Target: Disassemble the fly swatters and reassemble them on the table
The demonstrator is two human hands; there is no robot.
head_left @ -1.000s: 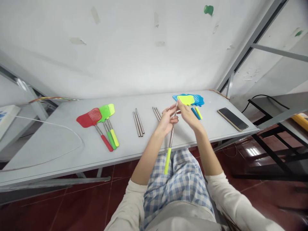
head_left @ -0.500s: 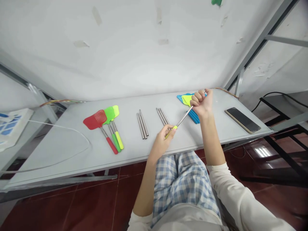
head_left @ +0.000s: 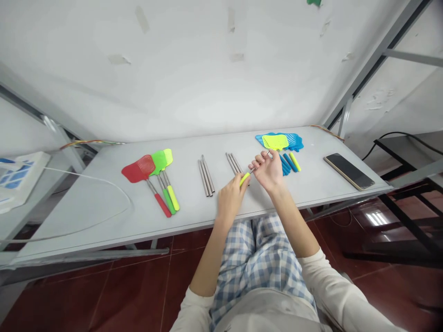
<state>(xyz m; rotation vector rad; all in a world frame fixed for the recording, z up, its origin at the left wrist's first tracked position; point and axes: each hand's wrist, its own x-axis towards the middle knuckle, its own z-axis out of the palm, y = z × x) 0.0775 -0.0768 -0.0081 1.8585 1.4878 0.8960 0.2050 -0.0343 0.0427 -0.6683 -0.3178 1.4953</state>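
My left hand (head_left: 231,199) is wrapped round the yellow-green handle (head_left: 244,179) of a thin metal telescopic rod. My right hand (head_left: 270,171) has its fingers curled, palm up, round the metal part of that rod (head_left: 252,170); the rod's tip shows near the thumb. Just behind the hands lie several bare metal rods (head_left: 234,162), partly hidden by my left hand. Right of my right hand are blue handle grips (head_left: 290,162) and a yellow-green grip (head_left: 295,162). Beyond them, a yellow-green swatter head (head_left: 276,141) rests on blue swatter heads (head_left: 295,140).
At the left lie a red fly swatter (head_left: 139,168), a green one (head_left: 158,162) and a yellow-green one (head_left: 173,198). More metal rods (head_left: 206,176) lie mid-table. A phone (head_left: 349,171) is at the right. A white cable (head_left: 104,180) crosses the table's left side.
My right hand has moved left and down towards my left hand and turned palm up. The exposed length of rod between my hands is shorter. The swatter heads and grips are less covered.
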